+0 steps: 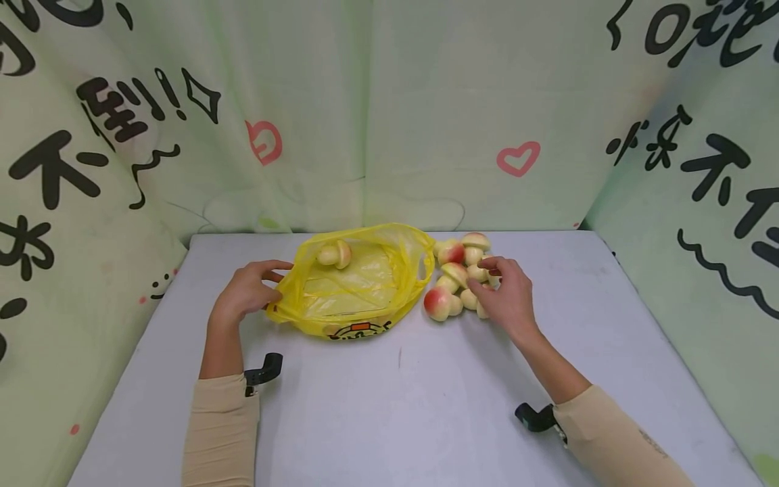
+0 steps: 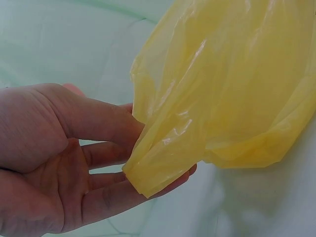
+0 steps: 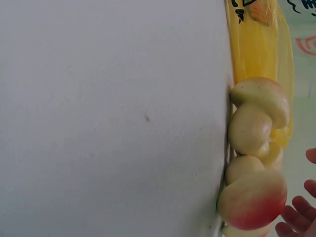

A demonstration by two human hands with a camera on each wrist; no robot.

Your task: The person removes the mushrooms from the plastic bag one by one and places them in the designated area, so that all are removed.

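A yellow plastic bag [image 1: 347,297] lies with its mouth spread wide, and one toy mushroom [image 1: 335,254] rests inside it. At its left edge my left hand [image 1: 252,287] pinches the bag's thin film; the left wrist view shows the bag's corner [image 2: 165,158] between thumb and fingers. To the right of the bag sits a pile of several toy mushrooms [image 1: 452,277], cream with some red-tinted caps. Over the pile's right side my right hand [image 1: 508,294] reaches with fingers apart. In the right wrist view its fingertips are beside a red-capped mushroom [image 3: 254,200]; contact is unclear.
Everything lies on a white table [image 1: 389,412]. A pale green curtain [image 1: 389,122] with black lettering and pink hearts encloses the back and sides. Black wrist-camera mounts [image 1: 264,369] stick out from both beige sleeves [image 1: 222,433].
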